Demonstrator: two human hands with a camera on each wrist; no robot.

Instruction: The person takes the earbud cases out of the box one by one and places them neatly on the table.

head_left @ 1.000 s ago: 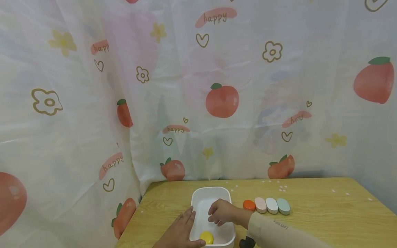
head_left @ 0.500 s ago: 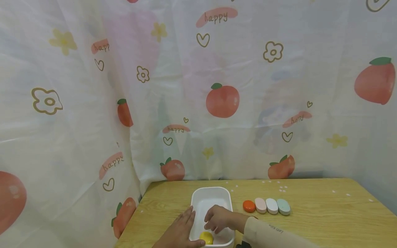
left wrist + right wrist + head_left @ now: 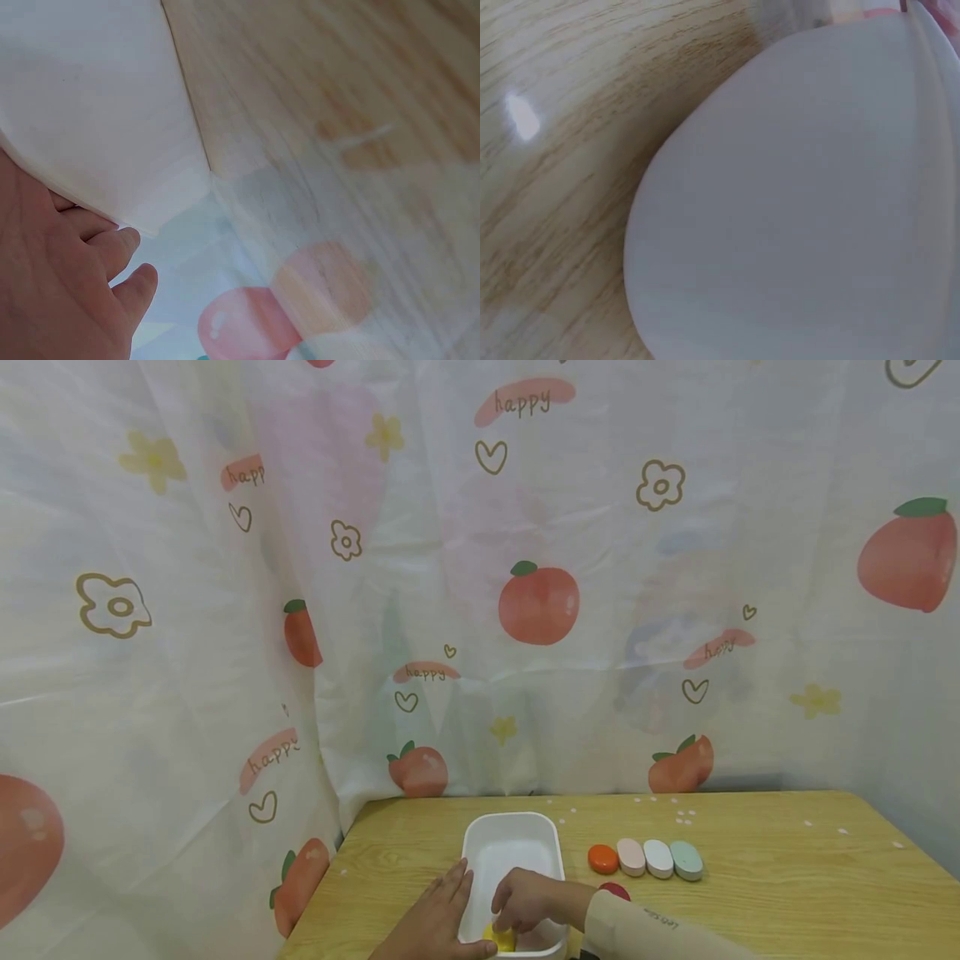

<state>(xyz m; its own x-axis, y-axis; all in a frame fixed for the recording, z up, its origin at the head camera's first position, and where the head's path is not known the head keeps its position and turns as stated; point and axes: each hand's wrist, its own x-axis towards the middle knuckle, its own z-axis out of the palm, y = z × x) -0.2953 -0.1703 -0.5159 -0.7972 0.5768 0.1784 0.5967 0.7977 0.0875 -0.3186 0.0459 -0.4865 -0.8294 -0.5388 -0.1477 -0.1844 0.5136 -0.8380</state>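
Observation:
A white rectangular tub [image 3: 512, 823] stands near the front of the wooden table. In its near left corner lies a smooth yellow round piece [image 3: 499, 938], partly covered by fingers. My right hand [image 3: 525, 900] reaches inside, its curled fingertips pinching the yellow piece from above. Flat along the tub's left rim, my left hand [image 3: 438, 914] has its thumb at the near rim. From the left wrist, that hand's fingertips [image 3: 139, 289] show beside the pale wall. The right wrist view holds mostly the tub's outer wall [image 3: 780, 195]; the right fingers are hidden there.
Right of the tub, an orange round piece [image 3: 602, 859] and pink [image 3: 631, 857], white [image 3: 658, 859] and mint [image 3: 686, 861] oval pieces form a row. A red round piece [image 3: 616, 890] shows behind the right sleeve [image 3: 652, 931]. A fruit-print curtain [image 3: 536, 727] hangs behind.
My right hand has moved down and toward me inside the tub, from above its middle to the yellow piece. The red piece has come into view. My left hand has stayed put.

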